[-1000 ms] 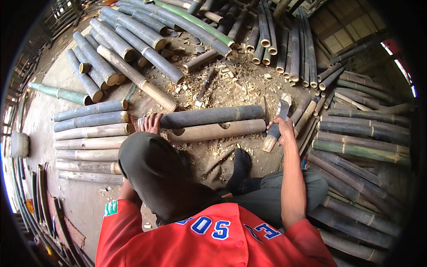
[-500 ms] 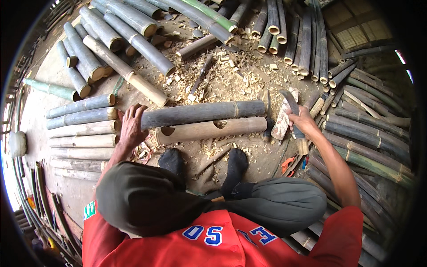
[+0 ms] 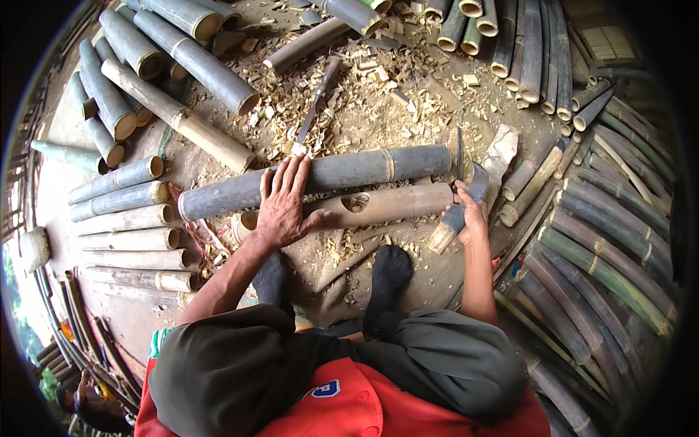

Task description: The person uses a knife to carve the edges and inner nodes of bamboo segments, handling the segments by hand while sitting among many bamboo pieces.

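Observation:
A dark grey bamboo tube [image 3: 342,169] lies crosswise before me, its left end nearer than its right. Just on my side of it is a pale bamboo tube [image 3: 408,202] with openings cut into its upper side. My left hand [image 3: 285,204] lies flat with fingers stretched across the dark tube, its thumb over the pale one. By the tubes' right ends, my right hand [image 3: 473,213] is closed around the handle of a curved-blade knife [image 3: 478,180]. The blade points away from me, and the handle's light wooden end sticks out below the hand.
Wood chips [image 3: 378,95] cover the ground beyond the tubes, where a long narrow-bladed tool [image 3: 318,102] lies. A thin upright blade [image 3: 459,154] and a pale wooden block [image 3: 501,156] are at the right. Bamboo lengths are stacked left [image 3: 131,240], far [image 3: 196,62] and right [image 3: 604,218].
My left hand has moved right, from the dark tube's left end onto its upper side. My right hand has brought the knife left and closer to the tubes. The view has shifted.

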Demonstrator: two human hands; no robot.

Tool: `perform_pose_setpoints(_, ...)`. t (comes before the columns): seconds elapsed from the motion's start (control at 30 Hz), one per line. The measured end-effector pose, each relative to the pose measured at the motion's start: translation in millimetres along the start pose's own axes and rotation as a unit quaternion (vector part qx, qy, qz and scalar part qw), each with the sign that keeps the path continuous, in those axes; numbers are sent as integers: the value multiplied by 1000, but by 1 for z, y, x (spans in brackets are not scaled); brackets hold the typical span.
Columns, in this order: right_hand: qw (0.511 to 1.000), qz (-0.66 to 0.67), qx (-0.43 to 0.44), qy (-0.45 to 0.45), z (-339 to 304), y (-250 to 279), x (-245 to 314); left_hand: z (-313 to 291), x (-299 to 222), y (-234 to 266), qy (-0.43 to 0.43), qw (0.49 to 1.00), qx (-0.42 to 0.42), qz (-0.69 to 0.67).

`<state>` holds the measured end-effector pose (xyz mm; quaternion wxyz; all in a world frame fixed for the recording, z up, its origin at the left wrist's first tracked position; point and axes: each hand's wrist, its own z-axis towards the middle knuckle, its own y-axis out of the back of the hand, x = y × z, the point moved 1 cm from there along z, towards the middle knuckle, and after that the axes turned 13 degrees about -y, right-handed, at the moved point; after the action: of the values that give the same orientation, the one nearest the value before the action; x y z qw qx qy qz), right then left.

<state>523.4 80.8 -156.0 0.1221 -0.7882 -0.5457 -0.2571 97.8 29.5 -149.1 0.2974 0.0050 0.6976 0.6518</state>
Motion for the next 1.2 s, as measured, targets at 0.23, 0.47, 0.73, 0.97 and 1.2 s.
perform_pose_setpoints(0.23, 998, -26, 46, -15, -10, 8, -21, 22, 15, 0, 14, 999, -37, 16)
perform_pose_setpoints(0.47, 992, -10, 119, 37, -20, 5, -22, 58, 45, 29, 21, 955, 235, -180)
perform_pose_setpoints(0.73, 984, -74, 155, 51, -27, -8, -7, 0, -9, 42, -8, 997, 80, 7)
perform_pose_setpoints(0.97, 982, -77, 157, 74, -15, -27, 13, -55, -15, 17, 132, 991, 30, 3)
perform_pose_setpoints(1.2, 986, -85, 120, 74, 1, -22, 15, -58, -16, 23, 139, 990, 34, -15)
